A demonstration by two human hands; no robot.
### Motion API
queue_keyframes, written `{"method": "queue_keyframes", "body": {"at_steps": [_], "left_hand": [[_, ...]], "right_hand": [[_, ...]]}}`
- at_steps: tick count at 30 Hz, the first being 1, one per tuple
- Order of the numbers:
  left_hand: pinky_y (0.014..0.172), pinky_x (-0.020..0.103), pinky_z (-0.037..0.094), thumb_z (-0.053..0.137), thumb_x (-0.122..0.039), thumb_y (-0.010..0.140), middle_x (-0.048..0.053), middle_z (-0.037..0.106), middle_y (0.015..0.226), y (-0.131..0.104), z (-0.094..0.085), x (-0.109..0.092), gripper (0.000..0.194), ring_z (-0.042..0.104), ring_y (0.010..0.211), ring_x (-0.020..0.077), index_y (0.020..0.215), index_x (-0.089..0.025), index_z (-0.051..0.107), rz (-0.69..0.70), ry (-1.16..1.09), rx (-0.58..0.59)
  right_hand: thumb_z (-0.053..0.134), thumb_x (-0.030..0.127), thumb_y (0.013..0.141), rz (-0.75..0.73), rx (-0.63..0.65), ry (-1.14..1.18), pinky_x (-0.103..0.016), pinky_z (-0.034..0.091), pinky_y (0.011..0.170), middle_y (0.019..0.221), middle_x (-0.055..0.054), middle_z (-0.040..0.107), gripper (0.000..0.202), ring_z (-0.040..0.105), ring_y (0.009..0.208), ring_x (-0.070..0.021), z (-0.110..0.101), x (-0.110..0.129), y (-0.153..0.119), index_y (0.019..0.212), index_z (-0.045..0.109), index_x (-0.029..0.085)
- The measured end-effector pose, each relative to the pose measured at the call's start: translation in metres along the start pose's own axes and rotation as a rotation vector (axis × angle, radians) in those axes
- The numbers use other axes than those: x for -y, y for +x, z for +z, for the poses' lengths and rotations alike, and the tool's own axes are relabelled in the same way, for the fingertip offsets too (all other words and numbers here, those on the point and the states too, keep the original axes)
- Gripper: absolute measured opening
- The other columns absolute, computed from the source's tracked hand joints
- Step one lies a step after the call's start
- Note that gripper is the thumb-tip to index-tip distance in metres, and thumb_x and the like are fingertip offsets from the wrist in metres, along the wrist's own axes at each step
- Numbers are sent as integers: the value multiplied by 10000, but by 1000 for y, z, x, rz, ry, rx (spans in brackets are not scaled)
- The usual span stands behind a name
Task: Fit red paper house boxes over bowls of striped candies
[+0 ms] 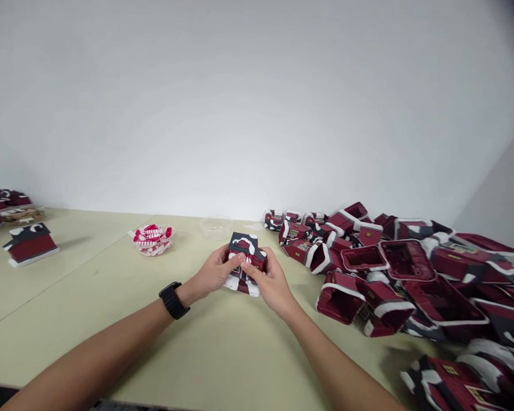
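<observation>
A small dark-red toy house [242,244] with a dark roof and white snow trim is held upright over the middle of the table. My left hand [216,271] grips its left side, and my right hand [274,282] grips its right side. Both thumbs press together on the front, where a small red-and-white striped piece [247,260] shows between them. The fingers behind the house are hidden. Just behind it stands a clear plastic bowl [216,228]. To the left sits a clear bowl with red-and-white striped pieces [152,240].
A big heap of similar red houses [385,265], many lying on their sides with hollow bases showing, covers the right of the table. One house [31,244] stands at the far left, near a container of brown pieces [21,215]. A white wall [223,108] rises behind.
</observation>
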State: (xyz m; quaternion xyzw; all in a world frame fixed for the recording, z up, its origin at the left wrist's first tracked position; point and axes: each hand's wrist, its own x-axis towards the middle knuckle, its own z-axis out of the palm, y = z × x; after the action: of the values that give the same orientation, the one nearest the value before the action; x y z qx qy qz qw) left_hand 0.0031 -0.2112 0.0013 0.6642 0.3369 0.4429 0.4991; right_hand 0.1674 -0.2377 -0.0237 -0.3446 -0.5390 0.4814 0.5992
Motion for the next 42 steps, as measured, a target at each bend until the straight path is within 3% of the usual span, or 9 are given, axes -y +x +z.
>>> {"method": "queue_keyframes", "body": {"at_steps": [6, 11, 23, 28, 42], "left_hand": [[889, 339, 540, 690, -663, 872, 129, 721, 1193, 6, -12, 11, 644, 677, 1011, 253, 1210, -116, 657, -1, 76, 29], [950, 363, 533, 690, -651, 885, 136, 685, 1303, 5, -14, 20, 673, 658, 1144, 291, 1320, -141, 623, -15, 20, 131], [1027, 416, 498, 768, -621, 834, 174, 658, 1327, 13, -26, 43, 713, 640, 1190, 303, 1324, -133, 591, 43, 88, 214], [1040, 396, 482, 749, -591, 867, 171, 611, 1397, 10, -27, 44, 740, 607, 1232, 290, 1412, -146, 522, 81, 121, 209], [980, 333, 471, 703, -545, 911, 104, 692, 1233, 8, -26, 43, 515, 631, 1123, 261, 1238, -158, 608, 175, 379, 164]], "right_hand": [[821, 619, 738, 68, 10, -44, -314, 515, 892, 1096, -46, 692, 660, 636, 989, -199, -1, -2, 0, 1185, 568, 203], [807, 660, 713, 160, -50, -4, -338, 529, 949, 1176, -56, 699, 755, 657, 1068, -220, 0, -1, 2, 1267, 538, 223], [803, 595, 736, 53, -42, -242, -345, 517, 965, 1234, -76, 680, 731, 654, 1088, -224, -10, -18, 5, 1284, 524, 199], [791, 571, 740, 57, -34, -272, -343, 512, 946, 1202, -65, 688, 702, 656, 1069, -221, -9, -18, 5, 1276, 525, 202], [783, 463, 703, 23, -77, -322, -335, 494, 882, 1064, -35, 698, 617, 640, 951, -212, -8, -25, 4, 1205, 530, 208]]}}
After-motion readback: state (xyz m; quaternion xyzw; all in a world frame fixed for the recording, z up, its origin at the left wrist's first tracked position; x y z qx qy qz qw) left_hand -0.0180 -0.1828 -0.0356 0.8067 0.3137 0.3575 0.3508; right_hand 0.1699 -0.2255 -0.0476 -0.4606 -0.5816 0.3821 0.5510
